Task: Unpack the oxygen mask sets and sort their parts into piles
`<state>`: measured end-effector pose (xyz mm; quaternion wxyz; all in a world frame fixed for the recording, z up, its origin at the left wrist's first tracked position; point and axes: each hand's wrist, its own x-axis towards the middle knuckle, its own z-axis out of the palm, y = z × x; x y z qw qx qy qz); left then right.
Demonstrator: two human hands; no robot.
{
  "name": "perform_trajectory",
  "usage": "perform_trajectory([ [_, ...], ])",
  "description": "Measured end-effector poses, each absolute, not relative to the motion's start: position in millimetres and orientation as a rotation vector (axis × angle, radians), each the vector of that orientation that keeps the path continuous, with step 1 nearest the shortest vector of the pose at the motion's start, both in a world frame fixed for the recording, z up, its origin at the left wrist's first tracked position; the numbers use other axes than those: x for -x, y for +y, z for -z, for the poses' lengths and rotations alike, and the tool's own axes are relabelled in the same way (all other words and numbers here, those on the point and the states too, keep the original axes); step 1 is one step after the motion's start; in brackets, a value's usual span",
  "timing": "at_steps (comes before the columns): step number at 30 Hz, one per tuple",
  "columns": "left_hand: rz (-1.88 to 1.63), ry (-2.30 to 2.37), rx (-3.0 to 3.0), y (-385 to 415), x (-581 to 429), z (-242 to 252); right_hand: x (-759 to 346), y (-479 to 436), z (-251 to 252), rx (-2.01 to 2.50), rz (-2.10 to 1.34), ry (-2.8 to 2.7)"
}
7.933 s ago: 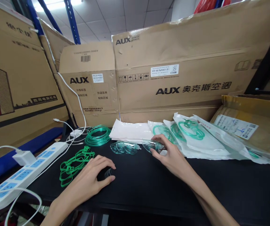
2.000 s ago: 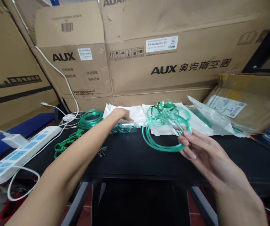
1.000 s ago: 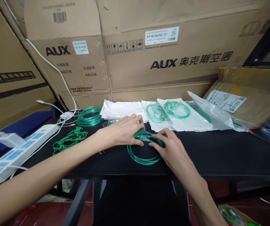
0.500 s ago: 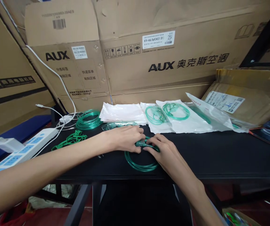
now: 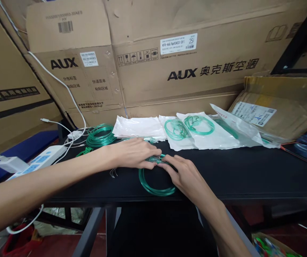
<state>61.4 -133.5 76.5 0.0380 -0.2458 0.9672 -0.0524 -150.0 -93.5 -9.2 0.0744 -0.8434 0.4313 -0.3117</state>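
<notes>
A coil of green tubing (image 5: pixel 153 184) lies on the black table (image 5: pixel 249 175) near its front edge. My left hand (image 5: pixel 134 152) reaches across from the left and pinches the clear mask piece (image 5: pixel 154 159) at the top of the coil. My right hand (image 5: pixel 187 175) meets it from the right, its fingertips closed on the same piece. Both hands rest low on the table, touching each other at the fingertips.
Behind lie white pouches (image 5: pixel 138 127) and sealed packs with green tubing (image 5: pixel 196 130). Another green coil (image 5: pixel 100 135) sits back left. A white power strip (image 5: pixel 39 160) with cables is far left. Large cardboard boxes (image 5: pixel 185 64) wall the back; a brown parcel (image 5: pixel 279 107) sits right.
A second ago both hands were settling on the coil. They have since drawn together at its top, and the coil has slid slightly left.
</notes>
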Motion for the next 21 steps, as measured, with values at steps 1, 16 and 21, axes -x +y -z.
perform_trajectory([
  [1, 0.166, 2.978, 0.745, -133, -65, -75, 149, -93, 9, 2.534, 0.927, 1.305],
  [16, 0.814, 3.005, 0.82, -131, -92, -73, 167, -91, -1, 2.483, 0.78, 1.657],
  [21, 0.094, 3.218, 1.249, -111, -66, -78, 171, -96, -1, 2.51, 0.795, 1.715],
])
